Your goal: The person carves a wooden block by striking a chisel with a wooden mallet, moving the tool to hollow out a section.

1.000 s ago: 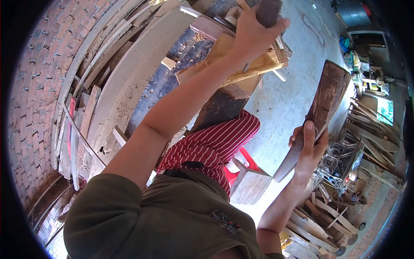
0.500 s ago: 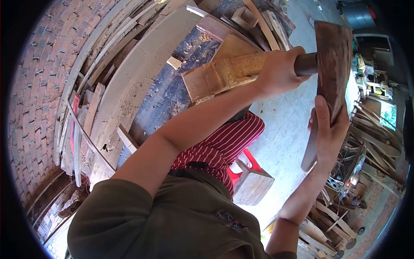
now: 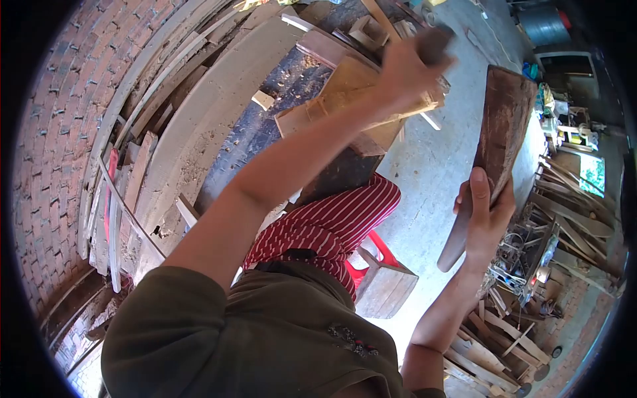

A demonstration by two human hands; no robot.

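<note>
My left hand is closed around a dark cylindrical handle, blurred by motion; whatever lies below the fist is hidden. Under that forearm rests a brown wooden block with cut steps and pale edges, lying on the dark bench top. In my right hand is a paddle-shaped wooden mallet, gripped near its narrower lower part with the wide end pointing up. A gap separates the mallet from the dark handle.
Wood chips and a small pale offcut lie on the bench. Long planks lean beside the brick wall. A red stool and a wooden box stand by my legs. Timber piles line the right side.
My left hand has moved up and left with the dark handle, away from the mallet. The mallet in my right hand has dropped slightly and shifted left, leaning more.
</note>
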